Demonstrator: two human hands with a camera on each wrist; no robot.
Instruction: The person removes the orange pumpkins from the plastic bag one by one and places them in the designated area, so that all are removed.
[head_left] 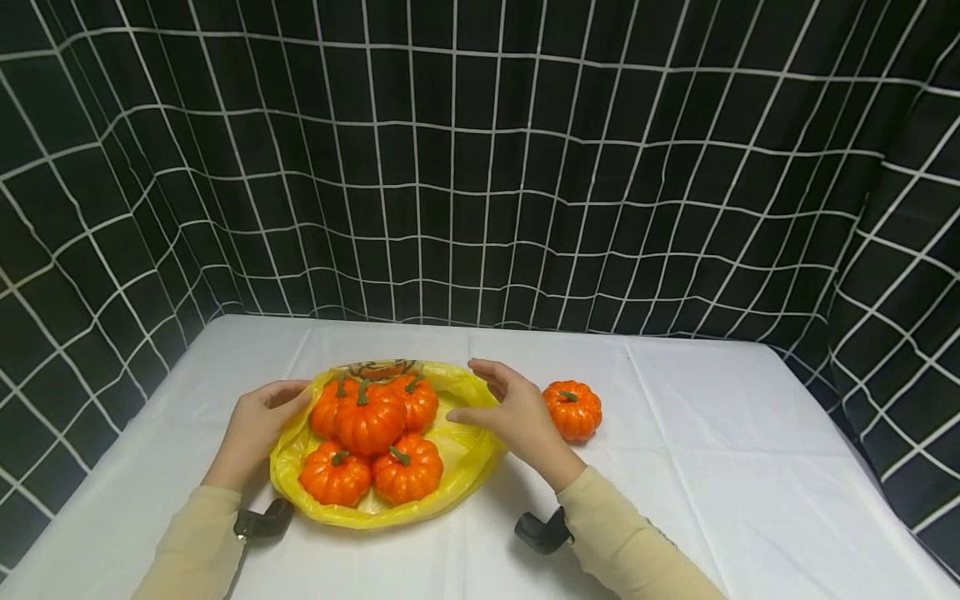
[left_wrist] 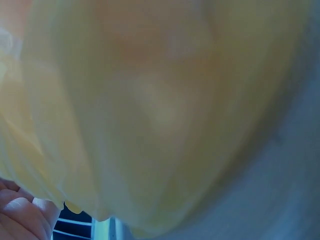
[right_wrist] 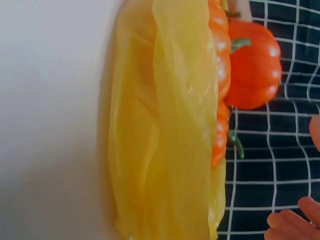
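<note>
A yellow plastic bag (head_left: 468, 471) lies spread wide on the table, its mouth facing up. Several small orange pumpkins (head_left: 407, 469) with green stems sit inside, one (head_left: 370, 421) raised on top of others. At the bag's left rim, my left hand (head_left: 258, 421) holds the plastic between thumb and fingers; the left wrist view shows part of that hand (left_wrist: 25, 215) beside blurred yellow film. My right hand (head_left: 517, 417) hovers over the right side of the bag, thumb and fingers apart with nothing between them. In the right wrist view its fingertips (right_wrist: 290, 225) appear at the lower right.
Another orange pumpkin (head_left: 572, 411) stands on the white tablecloth (head_left: 690, 492), just right of my right hand. Dark cloth with a white grid (head_left: 510, 200) hangs behind the table and along both sides. Each wrist carries a black camera (head_left: 542, 533).
</note>
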